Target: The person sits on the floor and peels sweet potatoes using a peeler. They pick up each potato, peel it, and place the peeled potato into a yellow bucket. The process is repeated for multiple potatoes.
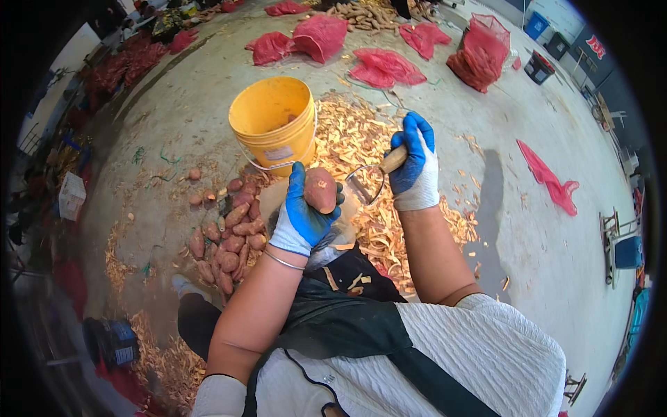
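Note:
My left hand (305, 216), in a blue-coated white work glove, grips a red-skinned sweet potato (320, 189). Its skin looks mostly whole, with a small pale patch on the upper face. In a matching glove, my right hand (416, 166) is closed around the wooden handle of a peeler (393, 159). The peeler's metal loop and blade point toward the sweet potato but stay apart from it. Just beyond my left hand stands a yellow bucket (273, 125) with a wire handle; something reddish shows inside. Unpeeled sweet potatoes (229, 255) lie heaped at the left on the floor.
Peelings (359, 140) spread over the concrete floor beneath my hands and beyond the bucket. Red mesh sacks (320, 37) lie farther off, one filled sack (480, 54) standing at right. A dark bucket (110, 341) is at lower left. A flat red mesh bag (550, 180) lies right.

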The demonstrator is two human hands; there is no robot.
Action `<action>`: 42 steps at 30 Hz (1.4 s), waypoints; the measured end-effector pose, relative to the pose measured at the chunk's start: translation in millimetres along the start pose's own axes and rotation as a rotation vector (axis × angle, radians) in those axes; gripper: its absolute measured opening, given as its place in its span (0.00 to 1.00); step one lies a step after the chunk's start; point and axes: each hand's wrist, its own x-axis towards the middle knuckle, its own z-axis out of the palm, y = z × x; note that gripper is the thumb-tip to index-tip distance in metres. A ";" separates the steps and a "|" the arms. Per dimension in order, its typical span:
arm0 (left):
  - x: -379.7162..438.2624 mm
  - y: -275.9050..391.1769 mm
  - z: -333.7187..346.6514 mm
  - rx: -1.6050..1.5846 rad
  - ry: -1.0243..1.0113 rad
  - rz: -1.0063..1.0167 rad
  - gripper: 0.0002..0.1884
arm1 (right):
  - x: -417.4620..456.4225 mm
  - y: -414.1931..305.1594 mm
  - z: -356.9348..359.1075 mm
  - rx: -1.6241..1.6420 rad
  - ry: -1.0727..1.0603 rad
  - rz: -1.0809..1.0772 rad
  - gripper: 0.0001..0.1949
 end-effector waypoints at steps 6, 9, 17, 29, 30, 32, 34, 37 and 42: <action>26.6 -13.1 -1.6 -0.155 -0.046 -0.088 0.28 | -35.4 1.8 28.7 -0.155 -0.065 0.034 0.19; 25.5 -16.5 -6.4 -0.125 -0.017 -0.166 0.24 | -24.4 21.9 22.0 -0.288 -0.124 0.025 0.17; -4.2 -23.0 8.8 -0.008 -0.235 -0.162 0.30 | 88.5 24.4 -65.9 -0.064 0.184 -0.201 0.10; -6.2 -28.4 13.5 -0.183 -0.179 -0.170 0.25 | 15.3 22.3 -9.9 -0.098 0.044 -0.036 0.10; -7.2 -27.7 6.3 -0.107 -0.278 -0.203 0.25 | 44.6 22.5 -28.4 -0.095 0.128 -0.122 0.09; -11.5 -26.9 5.2 -0.119 -0.418 -0.266 0.27 | 70.3 15.8 -47.8 -0.093 0.214 -0.224 0.08; -13.9 -29.9 10.1 -0.107 -0.232 -0.124 0.27 | 53.8 8.4 -38.3 -0.087 0.163 -0.168 0.08; -12.8 -26.1 12.5 -0.109 -0.139 -0.052 0.28 | 1.8 -2.6 -5.3 -0.091 0.012 -0.018 0.09; 0.9 -41.3 -11.8 0.205 -0.138 0.046 0.23 | -11.1 20.1 -0.1 -0.111 -0.072 0.126 0.10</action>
